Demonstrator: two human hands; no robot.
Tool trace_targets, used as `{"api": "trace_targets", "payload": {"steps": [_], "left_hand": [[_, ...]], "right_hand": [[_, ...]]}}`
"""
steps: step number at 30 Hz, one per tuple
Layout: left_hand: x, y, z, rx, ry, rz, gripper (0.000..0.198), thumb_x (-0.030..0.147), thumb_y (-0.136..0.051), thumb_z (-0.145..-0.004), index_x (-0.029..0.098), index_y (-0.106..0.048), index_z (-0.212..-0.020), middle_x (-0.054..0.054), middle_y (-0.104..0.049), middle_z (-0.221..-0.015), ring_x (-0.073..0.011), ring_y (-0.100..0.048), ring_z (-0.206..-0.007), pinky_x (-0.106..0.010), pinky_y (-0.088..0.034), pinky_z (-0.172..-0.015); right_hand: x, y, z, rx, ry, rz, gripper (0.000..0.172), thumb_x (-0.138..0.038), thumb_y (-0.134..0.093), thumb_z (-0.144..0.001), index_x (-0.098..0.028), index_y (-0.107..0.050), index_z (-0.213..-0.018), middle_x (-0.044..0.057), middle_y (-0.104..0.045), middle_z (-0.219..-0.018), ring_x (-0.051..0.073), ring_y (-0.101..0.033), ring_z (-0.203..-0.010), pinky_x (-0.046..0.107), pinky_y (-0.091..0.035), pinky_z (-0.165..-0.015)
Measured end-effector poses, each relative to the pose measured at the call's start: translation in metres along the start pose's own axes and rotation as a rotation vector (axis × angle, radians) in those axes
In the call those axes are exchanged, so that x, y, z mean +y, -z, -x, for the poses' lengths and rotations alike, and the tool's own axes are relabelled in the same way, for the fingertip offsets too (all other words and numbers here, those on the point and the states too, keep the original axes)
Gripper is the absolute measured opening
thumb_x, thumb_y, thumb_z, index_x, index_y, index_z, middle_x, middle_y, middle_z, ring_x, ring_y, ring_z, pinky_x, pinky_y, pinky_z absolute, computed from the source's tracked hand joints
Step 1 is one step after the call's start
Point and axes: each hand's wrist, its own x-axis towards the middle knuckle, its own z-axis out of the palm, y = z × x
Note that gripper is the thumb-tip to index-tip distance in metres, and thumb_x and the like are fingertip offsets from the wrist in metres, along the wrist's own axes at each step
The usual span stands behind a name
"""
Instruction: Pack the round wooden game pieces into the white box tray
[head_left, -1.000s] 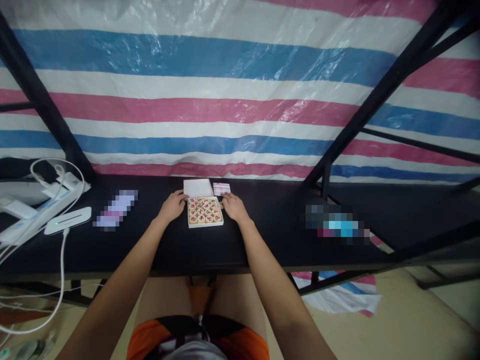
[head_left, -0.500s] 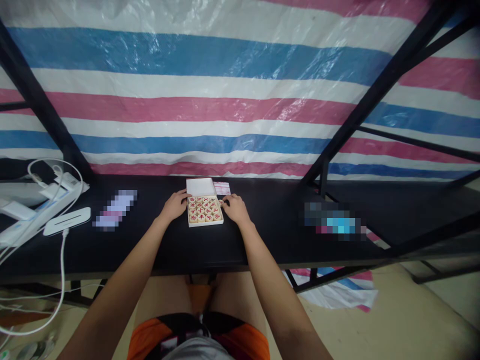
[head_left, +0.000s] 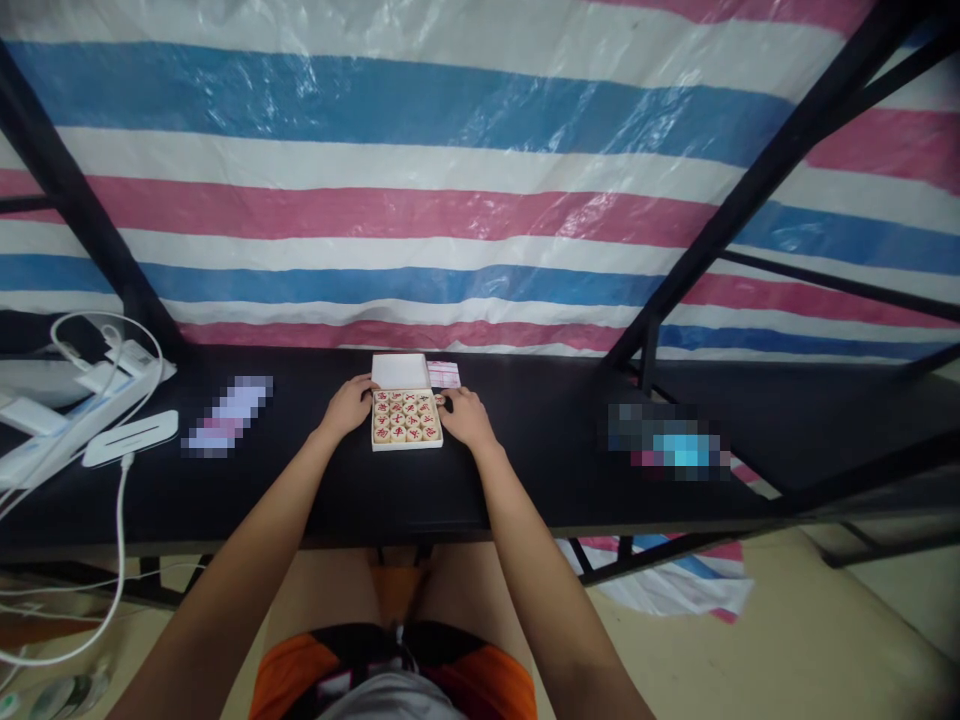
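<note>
An open white box (head_left: 407, 447) of Chinese chess pieces lies on the black desk, its lid (head_left: 399, 372) folded back on the far side. Inside are rows of round pale pieces (head_left: 397, 420), most with red characters. My left hand (head_left: 349, 406) is closed at the box's left edge, its fingers by the far left corner near the lid. My right hand (head_left: 465, 415) is at the box's far right corner, with a loose chess piece (head_left: 439, 400) at its thumb and fingertips. Just beyond it lies a pink-and-white printed paper (head_left: 444, 374), partly behind the lid.
On the left of the desk (head_left: 555, 480) are a white power strip (head_left: 90, 410) with cables, a flat white device (head_left: 131, 438) and a blurred phone-like object (head_left: 229, 416). Another blurred item (head_left: 667, 437) lies right. Black frame bars and a striped sheet (head_left: 420, 215) stand behind.
The view has shifted slightly. The loose piece at my right fingertips sits slightly farther back along the box's right edge. My left hand stays at the box.
</note>
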Motion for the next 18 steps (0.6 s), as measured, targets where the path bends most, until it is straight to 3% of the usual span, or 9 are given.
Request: {"api": "trace_targets", "payload": {"steps": [6, 10, 13, 18], "left_hand": [[-0.002, -0.001, 0.002, 0.012, 0.028, -0.013, 0.036, 0.013, -0.042, -0.081, 0.019, -0.066, -0.106, -0.008, -0.052, -0.130, -0.0215, -0.053, -0.116, -0.036, -0.041, -0.102], [0.000, 0.001, 0.006, -0.011, 0.012, -0.015, 0.037, 0.014, -0.040, -0.082, 0.019, -0.065, -0.109, -0.008, -0.056, -0.121, -0.0201, -0.055, -0.111, -0.035, -0.042, -0.101], [0.003, 0.003, 0.008, -0.048, -0.003, -0.025, 0.038, 0.013, -0.038, -0.083, 0.018, -0.064, -0.111, -0.008, -0.060, -0.113, -0.0201, -0.056, -0.108, -0.034, -0.042, -0.099], [0.004, 0.004, 0.009, -0.048, 0.002, -0.048, 0.038, 0.012, -0.039, -0.083, 0.018, -0.063, -0.111, -0.008, -0.061, -0.112, -0.0206, -0.056, -0.107, -0.033, -0.043, -0.097]], "right_hand": [[0.002, -0.001, -0.001, 0.088, 0.013, -0.131, 0.035, -0.027, -0.050, -0.082, -0.018, -0.059, -0.115, 0.012, -0.057, -0.113, 0.026, -0.052, -0.105, 0.037, -0.041, -0.091], [-0.005, -0.001, -0.001, 0.166, 0.163, -0.295, 0.025, -0.024, -0.051, -0.082, -0.021, -0.065, -0.102, 0.006, -0.058, -0.106, 0.019, -0.052, -0.102, 0.032, -0.039, -0.095], [-0.012, -0.003, 0.001, 0.131, 0.229, -0.341, 0.020, -0.026, -0.057, -0.079, -0.022, -0.069, -0.094, 0.005, -0.057, -0.106, 0.018, -0.051, -0.104, 0.032, -0.038, -0.098], [-0.011, -0.002, 0.002, 0.088, 0.201, -0.311, 0.020, -0.032, -0.061, -0.078, -0.024, -0.071, -0.093, 0.005, -0.056, -0.114, 0.020, -0.049, -0.110, 0.036, -0.034, -0.101]]}}
